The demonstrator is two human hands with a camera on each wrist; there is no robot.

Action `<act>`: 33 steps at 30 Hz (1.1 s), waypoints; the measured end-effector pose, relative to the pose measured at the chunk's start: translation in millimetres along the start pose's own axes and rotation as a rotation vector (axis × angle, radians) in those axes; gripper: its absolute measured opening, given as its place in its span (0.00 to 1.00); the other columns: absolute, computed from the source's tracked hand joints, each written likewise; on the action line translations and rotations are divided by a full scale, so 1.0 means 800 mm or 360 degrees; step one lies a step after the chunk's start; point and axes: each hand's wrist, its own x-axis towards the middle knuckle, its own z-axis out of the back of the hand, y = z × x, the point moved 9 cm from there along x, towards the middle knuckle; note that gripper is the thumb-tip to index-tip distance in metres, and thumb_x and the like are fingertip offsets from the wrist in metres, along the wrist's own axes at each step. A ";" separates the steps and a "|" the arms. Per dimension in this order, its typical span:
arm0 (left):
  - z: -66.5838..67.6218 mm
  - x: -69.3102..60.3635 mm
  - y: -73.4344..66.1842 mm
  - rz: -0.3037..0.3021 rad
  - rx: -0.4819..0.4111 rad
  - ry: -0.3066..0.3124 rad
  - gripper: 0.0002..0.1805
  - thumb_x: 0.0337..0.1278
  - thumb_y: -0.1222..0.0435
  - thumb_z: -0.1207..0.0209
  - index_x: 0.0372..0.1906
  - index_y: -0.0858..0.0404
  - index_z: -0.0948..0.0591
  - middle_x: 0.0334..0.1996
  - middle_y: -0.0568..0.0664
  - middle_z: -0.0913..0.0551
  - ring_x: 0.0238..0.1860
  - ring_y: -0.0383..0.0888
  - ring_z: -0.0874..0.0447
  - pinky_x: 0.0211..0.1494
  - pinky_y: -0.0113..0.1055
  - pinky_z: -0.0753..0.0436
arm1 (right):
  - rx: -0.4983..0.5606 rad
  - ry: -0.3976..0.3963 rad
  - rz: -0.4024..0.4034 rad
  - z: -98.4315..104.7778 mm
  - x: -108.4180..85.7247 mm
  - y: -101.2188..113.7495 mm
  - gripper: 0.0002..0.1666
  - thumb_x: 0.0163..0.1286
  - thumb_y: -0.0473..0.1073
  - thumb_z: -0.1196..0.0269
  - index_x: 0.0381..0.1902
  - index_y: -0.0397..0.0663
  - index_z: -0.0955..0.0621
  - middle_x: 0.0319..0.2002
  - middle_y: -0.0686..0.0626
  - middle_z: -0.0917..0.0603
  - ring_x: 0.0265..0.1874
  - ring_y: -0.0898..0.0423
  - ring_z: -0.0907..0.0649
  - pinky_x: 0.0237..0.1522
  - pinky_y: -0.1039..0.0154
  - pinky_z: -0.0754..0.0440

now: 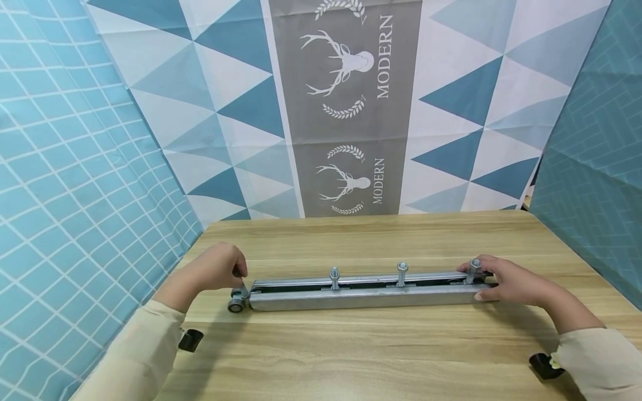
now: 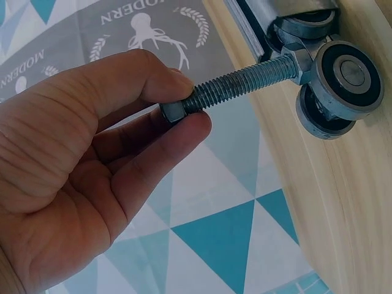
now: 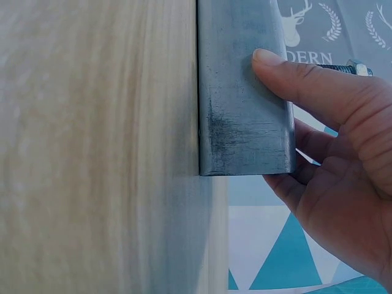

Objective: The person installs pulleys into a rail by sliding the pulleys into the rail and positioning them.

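A long metal track [image 1: 361,299] with an open slot along its top lies across the wooden table. My left hand [image 1: 217,271] pinches the threaded bolt [image 2: 242,82] of a roller trolley [image 1: 237,303] near its nut end. Part of that trolley's wheels [image 2: 349,79] stands outside the track's left end, and another wheel is at the opening in the left wrist view. My right hand [image 1: 516,283] grips the track's right end, thumb on the near side, fingers behind. Upright bolts [image 1: 334,278] of further trolleys stick out of the slot, one beside my right hand.
The wooden table [image 1: 351,356] extends before and behind the track. Patterned cloth [image 1: 351,111] hangs at the back, with blue cloth at both sides. A dark strap piece [image 1: 190,340] hangs by the left sleeve, another [image 1: 545,366] by the right.
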 end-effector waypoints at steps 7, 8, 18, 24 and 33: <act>-0.001 0.005 -0.008 -0.0025 0.0000 0.0000 0.21 0.34 0.80 0.38 0.11 0.53 0.32 0.12 0.36 0.41 0.16 0.33 0.48 0.23 0.31 0.40 | -0.0037 -0.0003 0.0002 0.000 0.000 0.000 0.36 0.56 0.45 0.27 0.62 0.44 0.24 0.52 0.45 0.24 0.52 0.48 0.25 0.44 0.55 0.23; -0.001 0.006 -0.009 -0.0027 0.0002 -0.0001 0.21 0.35 0.80 0.38 0.11 0.53 0.31 0.12 0.36 0.40 0.16 0.33 0.47 0.23 0.31 0.40 | -0.0038 -0.0004 0.0003 0.001 0.000 0.000 0.36 0.56 0.45 0.27 0.62 0.44 0.24 0.52 0.45 0.24 0.52 0.48 0.25 0.44 0.55 0.23; -0.007 0.016 -0.017 -0.0081 0.0004 0.0004 0.22 0.36 0.79 0.38 0.10 0.52 0.34 0.12 0.35 0.45 0.17 0.33 0.51 0.23 0.30 0.42 | -0.0056 -0.0012 0.0007 0.001 0.000 -0.001 0.36 0.56 0.45 0.27 0.62 0.44 0.24 0.51 0.46 0.24 0.50 0.51 0.25 0.43 0.56 0.23; -0.012 0.023 -0.019 -0.0098 -0.0007 0.0015 0.23 0.36 0.79 0.39 0.10 0.51 0.34 0.12 0.35 0.46 0.17 0.33 0.51 0.23 0.31 0.42 | -0.0051 -0.0013 0.0015 0.000 0.000 -0.002 0.36 0.56 0.45 0.27 0.62 0.45 0.24 0.51 0.46 0.24 0.51 0.52 0.25 0.44 0.55 0.23; -0.013 0.028 -0.029 -0.0118 -0.0003 0.0018 0.21 0.37 0.80 0.39 0.11 0.52 0.31 0.12 0.36 0.44 0.17 0.33 0.50 0.23 0.31 0.42 | -0.0061 -0.0026 0.0020 0.001 0.000 -0.001 0.35 0.56 0.45 0.27 0.61 0.45 0.24 0.51 0.46 0.24 0.51 0.52 0.24 0.44 0.55 0.23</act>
